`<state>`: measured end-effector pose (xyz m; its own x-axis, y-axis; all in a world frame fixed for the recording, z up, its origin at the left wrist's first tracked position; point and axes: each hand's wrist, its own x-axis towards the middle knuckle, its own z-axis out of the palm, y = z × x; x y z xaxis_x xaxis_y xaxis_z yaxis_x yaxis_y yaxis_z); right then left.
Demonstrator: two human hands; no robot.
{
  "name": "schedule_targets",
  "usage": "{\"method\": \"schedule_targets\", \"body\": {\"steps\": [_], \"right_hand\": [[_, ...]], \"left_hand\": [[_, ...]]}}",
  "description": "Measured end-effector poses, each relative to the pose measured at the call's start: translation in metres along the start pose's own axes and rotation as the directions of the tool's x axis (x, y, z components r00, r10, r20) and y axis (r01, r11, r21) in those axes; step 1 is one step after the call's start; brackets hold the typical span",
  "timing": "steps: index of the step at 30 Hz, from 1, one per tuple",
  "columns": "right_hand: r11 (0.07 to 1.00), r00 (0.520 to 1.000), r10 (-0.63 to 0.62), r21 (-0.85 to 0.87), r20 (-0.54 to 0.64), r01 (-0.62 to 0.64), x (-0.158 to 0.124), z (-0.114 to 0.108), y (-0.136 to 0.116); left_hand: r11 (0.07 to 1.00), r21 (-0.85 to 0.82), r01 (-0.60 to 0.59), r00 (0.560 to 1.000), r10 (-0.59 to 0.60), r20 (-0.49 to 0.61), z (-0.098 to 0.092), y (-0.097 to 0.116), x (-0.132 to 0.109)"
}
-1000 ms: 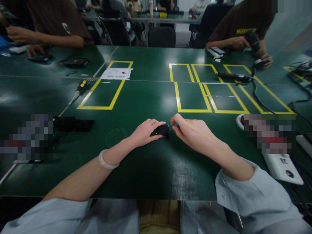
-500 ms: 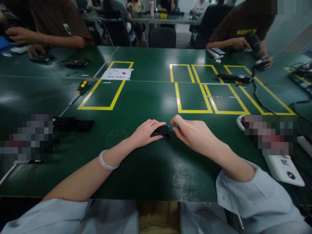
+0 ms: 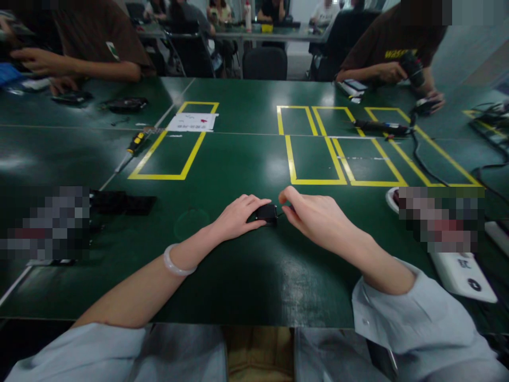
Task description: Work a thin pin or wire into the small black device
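The left hand (image 3: 239,216) held a small black block (image 3: 266,213) between thumb and fingers, low over the tabletop (image 3: 238,286) in front of the person. Just beside it, the right hand (image 3: 314,216) was curled narrowly around a thin dark piece (image 3: 281,214) that pointed at the block, most of it hidden by the fingers.

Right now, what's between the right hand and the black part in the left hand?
The head view shows a thin dark piece, too small to identify, between the right hand and the black part.
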<state>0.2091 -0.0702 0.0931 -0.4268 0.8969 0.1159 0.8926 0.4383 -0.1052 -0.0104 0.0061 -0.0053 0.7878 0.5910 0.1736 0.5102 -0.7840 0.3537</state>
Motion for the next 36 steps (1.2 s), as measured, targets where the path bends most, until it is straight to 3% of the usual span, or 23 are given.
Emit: {"method": "schedule_targets", "body": {"steps": [11,20,26,36], "right_hand": [[0.999,0.998,0.029,-0.041,0.051,-0.027,0.0006,-0.0044,-0.0035],[0.999,1.000,0.030,0.012,-0.007,-0.030,-0.0009,-0.0034,-0.0045],[0.998,0.997,0.064,-0.021,0.043,-0.064,-0.0001,-0.0023,-0.0040],[0.998,0.998,0.054,0.027,0.014,-0.054,-0.0004,-0.0035,-0.0039]], "left_hand": [[1.000,0.011,0.001,1.000,-0.001,0.005,-0.0020,0.0013,0.0001],[1.000,0.003,-0.003,1.000,0.003,0.001,-0.0007,0.0006,-0.0004],[1.000,0.012,-0.002,1.000,0.002,0.007,-0.0016,0.0008,-0.0007],[1.000,0.008,-0.007,1.000,0.007,0.009,-0.0017,0.0008,-0.0003]]}}
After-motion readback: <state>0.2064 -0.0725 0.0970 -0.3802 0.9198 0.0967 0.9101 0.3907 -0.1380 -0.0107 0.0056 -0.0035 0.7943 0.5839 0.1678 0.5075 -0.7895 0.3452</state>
